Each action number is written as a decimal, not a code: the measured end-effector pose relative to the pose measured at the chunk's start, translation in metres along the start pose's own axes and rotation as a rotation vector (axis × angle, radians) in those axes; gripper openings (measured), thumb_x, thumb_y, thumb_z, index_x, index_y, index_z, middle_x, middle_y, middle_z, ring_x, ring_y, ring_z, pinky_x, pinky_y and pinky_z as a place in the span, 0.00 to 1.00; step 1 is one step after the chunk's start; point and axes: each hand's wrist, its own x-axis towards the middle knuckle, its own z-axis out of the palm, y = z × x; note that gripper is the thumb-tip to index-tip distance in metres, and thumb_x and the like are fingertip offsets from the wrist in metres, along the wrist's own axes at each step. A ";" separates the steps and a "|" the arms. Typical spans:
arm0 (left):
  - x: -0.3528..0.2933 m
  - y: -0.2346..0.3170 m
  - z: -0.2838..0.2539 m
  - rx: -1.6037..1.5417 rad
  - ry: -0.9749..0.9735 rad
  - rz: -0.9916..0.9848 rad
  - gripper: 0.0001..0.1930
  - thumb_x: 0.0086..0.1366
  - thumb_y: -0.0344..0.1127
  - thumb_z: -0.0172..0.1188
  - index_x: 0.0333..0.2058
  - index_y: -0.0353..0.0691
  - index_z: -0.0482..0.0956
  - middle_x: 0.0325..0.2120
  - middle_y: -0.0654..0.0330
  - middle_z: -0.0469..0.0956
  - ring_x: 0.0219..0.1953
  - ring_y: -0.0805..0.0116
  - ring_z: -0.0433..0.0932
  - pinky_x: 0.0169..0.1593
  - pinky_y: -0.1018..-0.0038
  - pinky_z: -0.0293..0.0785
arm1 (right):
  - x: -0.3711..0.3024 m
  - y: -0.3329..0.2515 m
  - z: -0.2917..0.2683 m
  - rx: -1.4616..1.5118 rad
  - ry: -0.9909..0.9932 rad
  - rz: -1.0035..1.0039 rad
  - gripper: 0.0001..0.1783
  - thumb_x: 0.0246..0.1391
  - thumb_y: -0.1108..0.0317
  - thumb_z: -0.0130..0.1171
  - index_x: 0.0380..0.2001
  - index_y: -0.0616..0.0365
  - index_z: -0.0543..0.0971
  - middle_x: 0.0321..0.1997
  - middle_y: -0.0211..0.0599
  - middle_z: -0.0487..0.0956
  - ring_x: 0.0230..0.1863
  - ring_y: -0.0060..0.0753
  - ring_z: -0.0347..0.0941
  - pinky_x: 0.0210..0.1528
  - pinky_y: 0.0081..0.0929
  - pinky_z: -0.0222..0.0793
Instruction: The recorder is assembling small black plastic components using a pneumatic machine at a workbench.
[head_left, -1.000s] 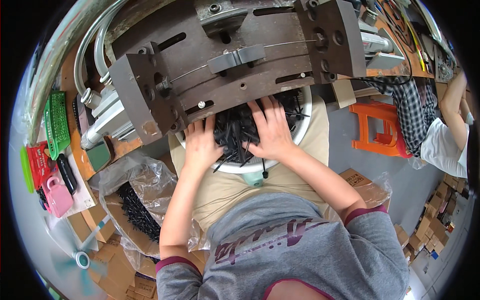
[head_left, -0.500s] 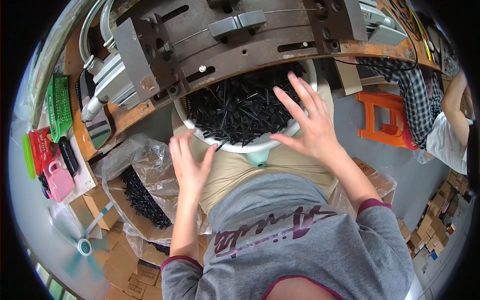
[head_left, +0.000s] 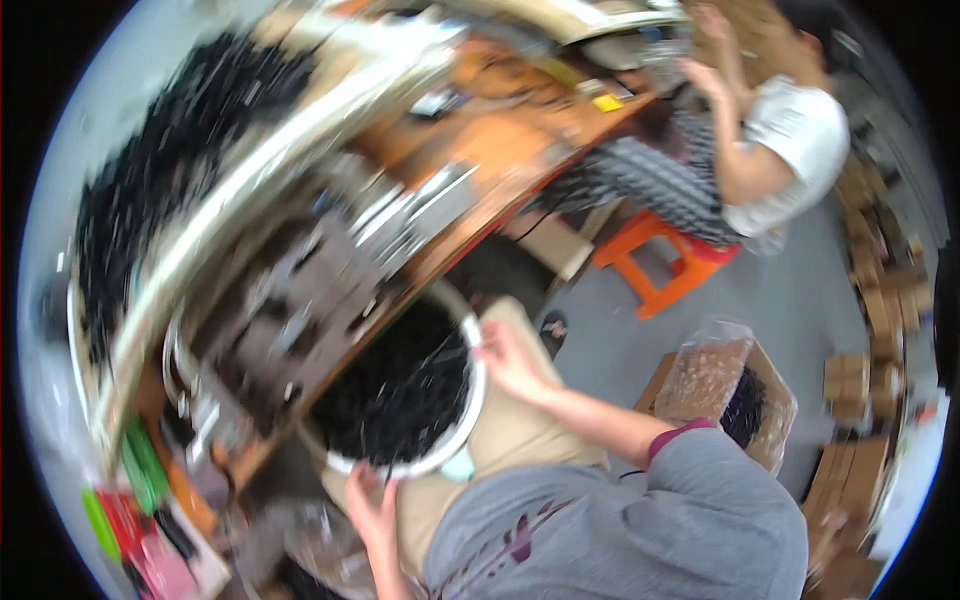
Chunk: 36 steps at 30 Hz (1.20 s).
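A round white basket (head_left: 474, 398) full of thin black pieces (head_left: 395, 385) rests on my lap, its far part under the bench edge. My right hand (head_left: 510, 355) is at the basket's right rim, the fingers bent against it, though motion smears them. At the near left rim is my left hand (head_left: 372, 505), thumb and fingers apart, the fingertips close to or touching the rim. A small dark streak shows by its fingertips; whether it is a loose piece I cannot tell.
A metal fixture (head_left: 290, 290) sits on the wooden bench (head_left: 510, 130). At the right, a person in a white shirt (head_left: 795, 135) sits by an orange stool (head_left: 650, 265). A plastic-lined carton (head_left: 705, 385) with dark pieces stands on the floor. More cartons (head_left: 848, 385) line the far right.
My view has swung to the right, blurring the scene and bringing more of the other person into it. Both hands have come in to the basket's rim from spread positions beside and above it.
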 end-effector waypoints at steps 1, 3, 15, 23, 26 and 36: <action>-0.005 -0.026 0.008 -0.114 0.207 -0.042 0.23 0.61 0.29 0.68 0.53 0.36 0.73 0.43 0.55 0.78 0.42 0.63 0.79 0.50 0.68 0.75 | 0.014 -0.020 0.008 0.042 -0.080 0.083 0.28 0.55 0.62 0.65 0.56 0.61 0.70 0.46 0.49 0.77 0.49 0.45 0.76 0.53 0.41 0.71; 0.012 -0.061 0.009 -0.088 0.487 0.001 0.17 0.66 0.29 0.62 0.52 0.37 0.72 0.43 0.56 0.78 0.41 0.64 0.79 0.47 0.68 0.78 | 0.039 0.002 0.025 -0.038 -0.046 0.132 0.27 0.59 0.57 0.59 0.55 0.62 0.69 0.54 0.58 0.76 0.58 0.55 0.72 0.60 0.43 0.67; 0.103 -0.130 -0.018 -0.739 0.117 -0.436 0.19 0.74 0.36 0.43 0.60 0.37 0.67 0.53 0.51 0.76 0.54 0.55 0.77 0.56 0.57 0.76 | 0.062 -0.003 0.052 -0.175 -0.014 0.152 0.17 0.63 0.59 0.52 0.46 0.62 0.72 0.51 0.57 0.75 0.55 0.60 0.71 0.57 0.50 0.68; 0.085 -0.058 -0.030 -0.414 0.197 -0.630 0.29 0.65 0.28 0.64 0.63 0.27 0.66 0.36 0.53 0.80 0.25 0.68 0.73 0.25 0.66 0.68 | 0.069 -0.033 0.014 -0.238 -0.389 0.334 0.18 0.55 0.63 0.59 0.39 0.70 0.80 0.36 0.52 0.83 0.32 0.49 0.84 0.30 0.45 0.81; 0.081 -0.067 -0.028 -0.483 0.259 -0.660 0.27 0.66 0.29 0.65 0.61 0.29 0.68 0.35 0.54 0.81 0.24 0.69 0.72 0.25 0.66 0.67 | 0.074 -0.041 0.007 -0.235 -0.468 0.323 0.17 0.50 0.66 0.60 0.38 0.72 0.82 0.36 0.53 0.84 0.27 0.45 0.84 0.22 0.38 0.82; 0.051 -0.127 0.021 -0.845 0.162 -0.710 0.12 0.72 0.27 0.46 0.52 0.41 0.68 0.41 0.54 0.80 0.39 0.55 0.84 0.36 0.55 0.86 | 0.123 0.002 0.035 -0.188 -0.249 0.150 0.35 0.52 0.44 0.61 0.56 0.58 0.77 0.50 0.59 0.80 0.55 0.57 0.76 0.58 0.41 0.71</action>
